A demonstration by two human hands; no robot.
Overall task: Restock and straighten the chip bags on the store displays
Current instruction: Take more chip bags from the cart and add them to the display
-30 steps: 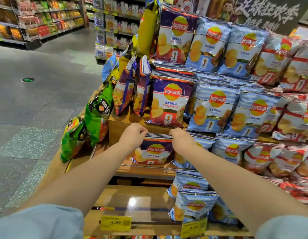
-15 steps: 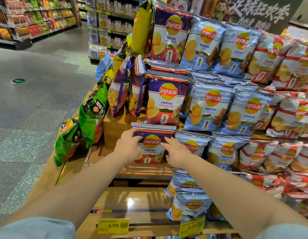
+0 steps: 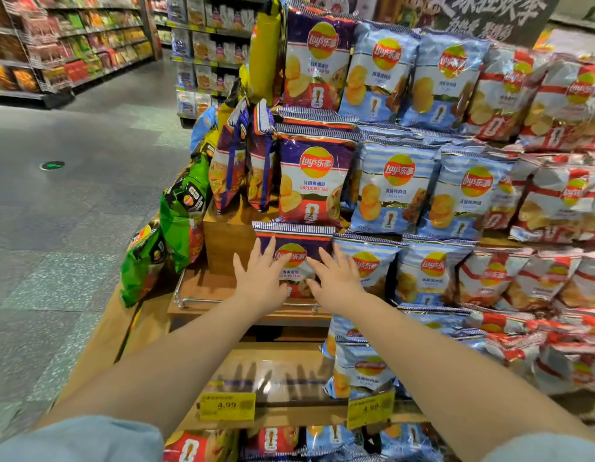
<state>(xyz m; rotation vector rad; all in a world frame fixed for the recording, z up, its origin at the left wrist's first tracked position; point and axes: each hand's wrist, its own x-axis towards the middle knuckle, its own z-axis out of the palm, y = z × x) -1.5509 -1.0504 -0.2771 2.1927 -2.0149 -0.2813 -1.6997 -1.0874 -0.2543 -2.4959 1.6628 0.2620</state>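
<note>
A purple garlic-butter chip bag (image 3: 298, 240) stands upright on the middle wooden tier (image 3: 206, 288) of the display. My left hand (image 3: 261, 278) lies flat on its left half with fingers straight and spread. My right hand (image 3: 336, 278) lies flat over its right edge, fingers spread, reaching onto the neighbouring light-blue bag (image 3: 369, 261). Neither hand grips anything. Another purple bag (image 3: 314, 178) stands on the tier above, with blue bags (image 3: 394, 188) and red-and-white bags (image 3: 563, 198) in rows to the right.
Green chip bags (image 3: 179, 211) hang off the display's left corner. Yellow price tags (image 3: 227, 405) sit on the lower shelf edge, where a blue bag (image 3: 363, 368) stands beside bare wood. A metal rail (image 3: 202, 300) fronts the middle tier. Open aisle floor (image 3: 72, 195) lies to the left.
Both hands let go of the purple bag's top corners and opened flat against its front. The bag now stands a little straighter on the tier.
</note>
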